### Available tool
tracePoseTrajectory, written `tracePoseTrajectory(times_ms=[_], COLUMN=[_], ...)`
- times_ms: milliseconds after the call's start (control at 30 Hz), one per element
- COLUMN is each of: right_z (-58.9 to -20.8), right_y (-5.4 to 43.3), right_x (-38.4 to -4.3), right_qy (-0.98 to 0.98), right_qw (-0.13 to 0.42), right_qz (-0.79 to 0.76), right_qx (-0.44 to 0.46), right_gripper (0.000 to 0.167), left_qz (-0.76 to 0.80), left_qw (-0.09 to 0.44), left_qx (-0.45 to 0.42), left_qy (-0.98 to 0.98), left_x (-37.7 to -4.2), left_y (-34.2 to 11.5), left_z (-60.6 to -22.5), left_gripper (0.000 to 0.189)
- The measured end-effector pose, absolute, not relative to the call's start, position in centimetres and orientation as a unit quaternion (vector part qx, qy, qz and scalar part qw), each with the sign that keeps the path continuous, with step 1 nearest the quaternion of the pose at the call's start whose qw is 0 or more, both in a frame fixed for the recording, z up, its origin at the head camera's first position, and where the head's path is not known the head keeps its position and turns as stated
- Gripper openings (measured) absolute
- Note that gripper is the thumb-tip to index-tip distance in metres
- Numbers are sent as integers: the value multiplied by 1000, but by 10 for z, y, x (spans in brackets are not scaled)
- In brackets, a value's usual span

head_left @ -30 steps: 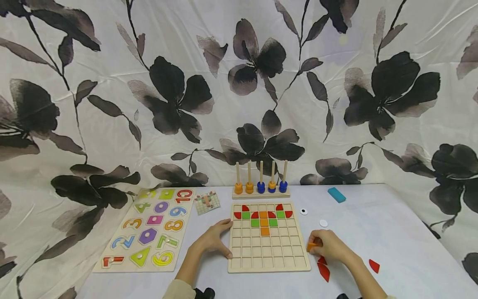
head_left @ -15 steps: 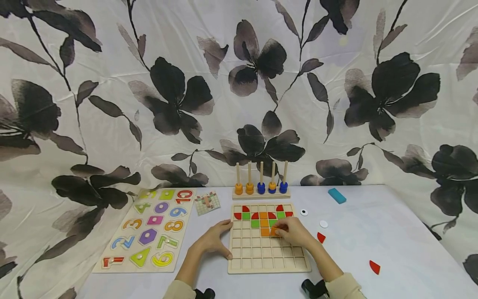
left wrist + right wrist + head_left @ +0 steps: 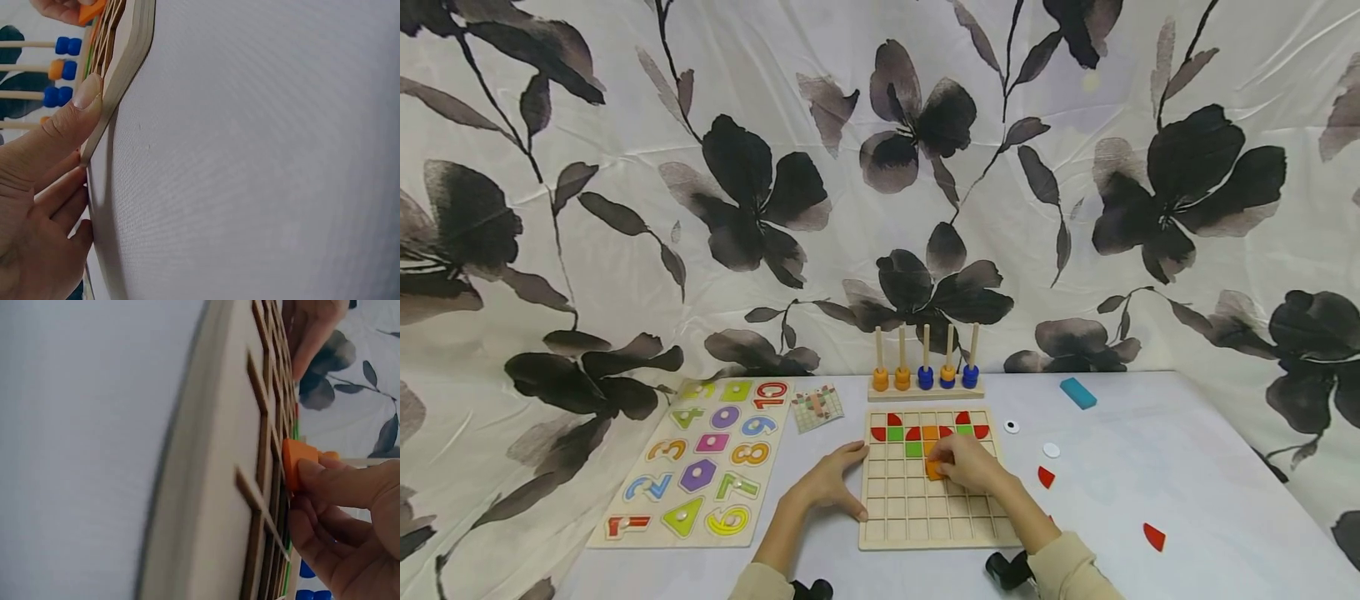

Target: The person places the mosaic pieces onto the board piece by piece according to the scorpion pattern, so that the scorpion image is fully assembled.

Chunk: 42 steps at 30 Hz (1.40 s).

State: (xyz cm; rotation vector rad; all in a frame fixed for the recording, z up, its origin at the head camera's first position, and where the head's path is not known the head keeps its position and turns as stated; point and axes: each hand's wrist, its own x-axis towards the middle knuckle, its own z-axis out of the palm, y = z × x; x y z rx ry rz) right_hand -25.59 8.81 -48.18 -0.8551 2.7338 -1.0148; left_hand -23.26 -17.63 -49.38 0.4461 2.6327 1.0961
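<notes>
A wooden grid board (image 3: pixel 895 527) lies on the table, its upper cells holding red quarter-round, green square (image 3: pixel 913 449) and orange square pieces. My right hand (image 3: pixel 973 465) is over the middle of the board and pinches an orange square tile (image 3: pixel 301 464) between thumb and fingers. In the head view the tile is low over the orange column, partly covered by my fingertips. My left hand (image 3: pixel 827 483) rests against the board's left edge, thumb and fingers spread along it. The left wrist view has the thumb (image 3: pixel 87 94) touching the rim.
A number-and-shape puzzle board (image 3: pixel 655 527) lies left. Behind are a patterned card (image 3: pixel 817 407) and a peg stand (image 3: pixel 925 392) with orange and blue beads. On the right lie a teal block (image 3: pixel 1078 392), two small white discs (image 3: pixel 1051 451) and loose red pieces (image 3: pixel 1154 537).
My right hand has carried the orange tile from the board's right side leftward over the grid, to below the orange column. My left hand has stayed at the left edge.
</notes>
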Motion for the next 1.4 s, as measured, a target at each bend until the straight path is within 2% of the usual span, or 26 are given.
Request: tracePoseTrajectory(times_ms=[233,600,767,933,1100,1233,1400], right_z=[-483,-482,-485,-485,-479,-473,-471], right_y=[88,88,88,96,125,164,216], right_x=[-245,-233,-236,-237,-235,-226,-205], right_qy=[895,893,887,879,877,888,902], right_qw=[39,24,-2,21,55,50,54], right_qz=[-315,-289,-286,-314,-355,-371,-371], right_qx=[-313,-344,-362,-359,-320,-266,-215], right_gripper=[16,9,8,5,14,25,31], left_qz=[375,375,373,372,373,368,370], left_qw=[126,129,124,124,128,125,125], left_qx=[152,158,158,161,160,163,159], left_qy=[906,904,906,906,905,907,907], left_x=[-232,-232,-233,-232,-231,-231,-231], left_y=[-176,-178,-180,-179,-177,-176,-175], left_z=[-493,-495,-496,-497,-496,-495,-492], left_gripper=[99,99,99,99,99,98,99])
